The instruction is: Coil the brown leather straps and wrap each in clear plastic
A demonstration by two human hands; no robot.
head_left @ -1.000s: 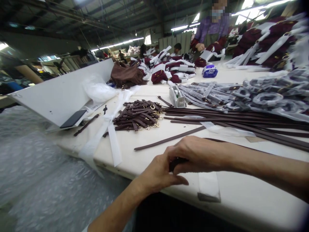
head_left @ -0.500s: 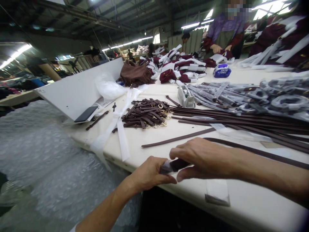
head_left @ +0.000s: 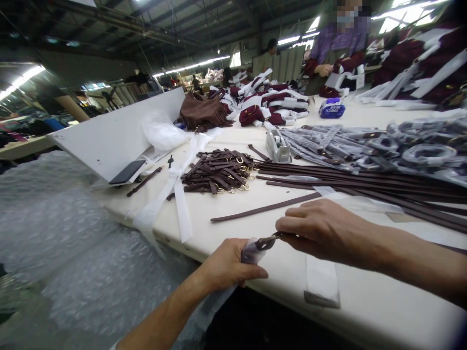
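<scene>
L hand [head_left: 229, 263] is gripping a plastic-wrapped dk brn strap [head_left: 253, 252] over the front edge of the tbl [head_left: 204, 206]; R hand [head_left: 319, 227] is pinching its end. Beyond, a loose strap [head_left: 266, 208] is lying flat, w/ a short-strap pile [head_left: 219, 172] sitting behind.

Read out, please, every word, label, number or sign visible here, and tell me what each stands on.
"BEAR", seemingly, on the blue pack; the line above is too blurred to read.
Letters on the white sheet by the dark flat object: too small to read.
Wrapped strap in the left hand: no text visible.
</scene>
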